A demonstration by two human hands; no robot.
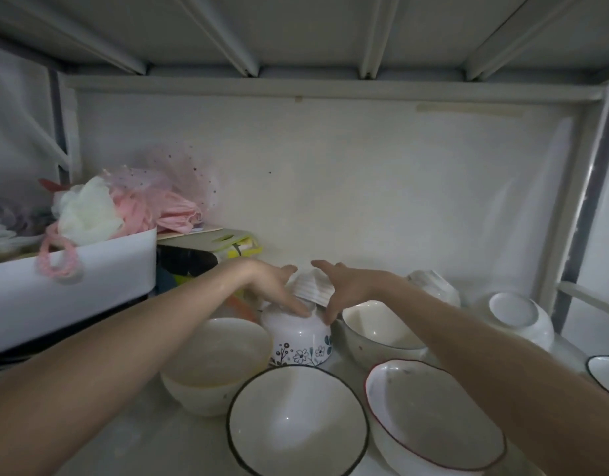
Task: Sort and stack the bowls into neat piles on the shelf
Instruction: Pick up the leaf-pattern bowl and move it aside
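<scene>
Grey metal shelving (330, 400) was seen from the head view, with a white back panel filling the middle of the frame. At centre, an upturned ribbed bowl (311, 286) was held between the left hand (275, 286) and the right hand (347, 290), fingers curled round its sides, above an upturned flowered bowl (299, 341). Cream bowls (213, 362) were set on either side, rimmed bowls (296, 420) at the lower edge, and an upturned white bowl (517, 316) at right. A white bin (73, 286) of cloths was placed at left.
</scene>
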